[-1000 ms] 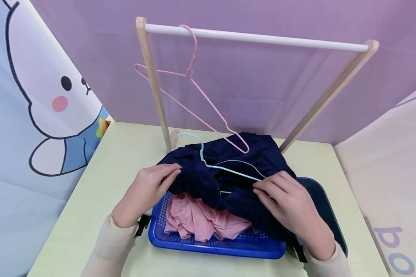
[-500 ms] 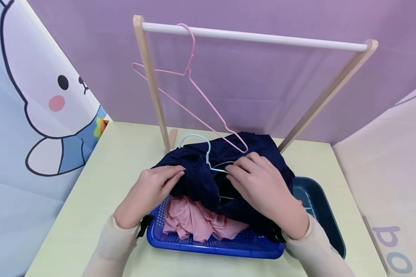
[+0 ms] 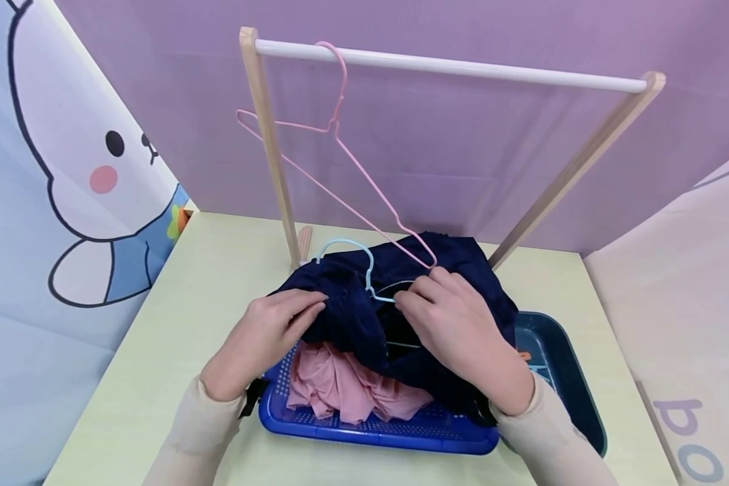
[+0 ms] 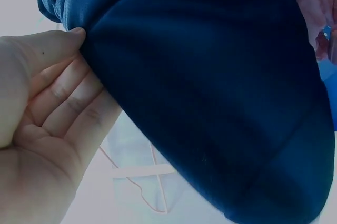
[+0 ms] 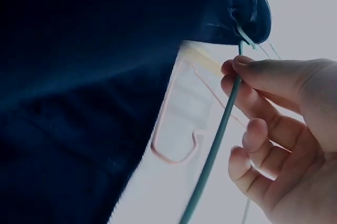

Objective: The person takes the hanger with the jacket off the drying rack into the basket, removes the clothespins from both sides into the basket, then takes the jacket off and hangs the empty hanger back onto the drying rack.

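A dark navy garment lies bunched over a blue basket. Its edge, seen in the right wrist view, looks like a zip. My left hand pinches the garment's left side between thumb and forefinger, as the left wrist view also shows. A light blue hanger is partly inside the garment, with its hook sticking out to the upper left. My right hand pinches one arm of this hanger with thumb and forefinger, the other fingers loosely curled. The hanger's far end is hidden by the cloth and hand.
A pink hanger hangs from the white rail of a wooden rack, its lower corner by my right hand. Crumpled pink cloth lies in the basket. A dark green tray with small items stands to the right.
My right hand has moved left from the garment's right side and now pinches the hanger nearer its hook. The hook has shifted slightly right. My left hand keeps its hold on the garment.
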### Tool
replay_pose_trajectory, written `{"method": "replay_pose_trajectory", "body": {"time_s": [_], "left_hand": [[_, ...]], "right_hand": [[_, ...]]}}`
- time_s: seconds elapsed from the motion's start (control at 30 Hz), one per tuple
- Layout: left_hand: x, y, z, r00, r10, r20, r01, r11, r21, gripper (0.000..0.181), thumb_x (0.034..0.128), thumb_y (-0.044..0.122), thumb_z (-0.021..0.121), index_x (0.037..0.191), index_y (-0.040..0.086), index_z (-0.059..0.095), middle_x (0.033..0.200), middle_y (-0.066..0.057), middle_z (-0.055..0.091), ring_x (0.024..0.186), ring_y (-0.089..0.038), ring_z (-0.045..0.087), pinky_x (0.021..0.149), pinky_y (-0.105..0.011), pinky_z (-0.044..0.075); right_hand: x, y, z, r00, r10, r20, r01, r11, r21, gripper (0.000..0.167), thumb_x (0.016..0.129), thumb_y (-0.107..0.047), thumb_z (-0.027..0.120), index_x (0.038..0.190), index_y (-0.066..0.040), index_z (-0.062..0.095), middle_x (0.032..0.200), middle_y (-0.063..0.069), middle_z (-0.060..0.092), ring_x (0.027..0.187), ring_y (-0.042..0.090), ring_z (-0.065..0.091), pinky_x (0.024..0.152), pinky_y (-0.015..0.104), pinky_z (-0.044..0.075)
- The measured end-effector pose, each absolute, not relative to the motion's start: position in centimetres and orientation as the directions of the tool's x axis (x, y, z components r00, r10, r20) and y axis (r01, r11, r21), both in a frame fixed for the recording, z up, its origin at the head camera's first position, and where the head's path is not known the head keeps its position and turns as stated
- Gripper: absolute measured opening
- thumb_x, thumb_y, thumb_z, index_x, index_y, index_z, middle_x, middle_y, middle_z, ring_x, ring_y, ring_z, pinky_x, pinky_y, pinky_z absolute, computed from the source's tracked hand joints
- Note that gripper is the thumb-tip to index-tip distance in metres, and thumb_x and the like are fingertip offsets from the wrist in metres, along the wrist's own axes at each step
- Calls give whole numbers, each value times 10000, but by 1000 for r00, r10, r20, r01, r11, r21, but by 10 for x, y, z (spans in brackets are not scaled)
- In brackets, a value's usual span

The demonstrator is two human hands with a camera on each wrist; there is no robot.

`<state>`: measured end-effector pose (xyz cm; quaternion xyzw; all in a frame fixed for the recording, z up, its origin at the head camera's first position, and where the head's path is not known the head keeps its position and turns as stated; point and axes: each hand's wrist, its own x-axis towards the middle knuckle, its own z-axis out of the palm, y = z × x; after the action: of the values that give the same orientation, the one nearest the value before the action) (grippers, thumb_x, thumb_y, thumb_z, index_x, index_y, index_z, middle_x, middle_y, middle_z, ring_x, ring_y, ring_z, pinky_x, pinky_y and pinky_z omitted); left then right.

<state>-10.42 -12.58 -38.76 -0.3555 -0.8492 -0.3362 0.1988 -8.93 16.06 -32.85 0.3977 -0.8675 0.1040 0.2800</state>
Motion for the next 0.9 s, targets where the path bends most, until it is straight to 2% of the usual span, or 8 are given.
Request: {"method": "replay_pose_trajectory", "body": {"time_s": [0.13,0.23,0.47,0.73,0.9], "left_hand": [[-103,-128,-390,-666,473,577,740,517,431,201,895,47,742,1096,49,749,1046,-54,731,957,-180,703,811,-352,592],[-102,-131,-392,-666,478,573,741,511,435,214,887,34,747,1100,54,752,1048,-49,732,950,-177,704,798,-348,595],[-101,-136,-396,-673,481,561,735,515,440,217,878,32,756,1093,60,759,1040,-40,735,953,-179,703,807,-351,593],[-101,-139,-399,-666,477,573,740,516,431,216,864,14,761,1077,46,762,1027,-42,737,933,-179,706,791,-346,595],[-100,-142,-401,-677,466,569,728,534,429,207,865,14,760,1069,46,761,1017,-32,738,923,-171,707,789,-351,594]], "right_hand": [[-87,167,-323,-523,-615,590,-740,671,44,63,925,-73,683,949,-68,741,851,37,666,717,247,483,569,345,403],[-85,174,-319,-530,-604,595,-729,683,44,126,966,-111,631,952,-69,749,838,30,669,714,251,478,577,344,391],[-81,192,-313,-473,-574,668,-745,666,44,309,1051,-190,509,916,-49,749,798,32,668,687,272,493,579,375,383],[-77,210,-315,-444,-542,713,-745,665,41,313,1053,-196,517,901,-56,752,793,11,658,654,256,437,569,343,326],[-74,220,-318,-436,-502,747,-737,675,23,314,1045,-199,533,889,-51,761,788,21,676,655,262,471,582,341,334]]}}
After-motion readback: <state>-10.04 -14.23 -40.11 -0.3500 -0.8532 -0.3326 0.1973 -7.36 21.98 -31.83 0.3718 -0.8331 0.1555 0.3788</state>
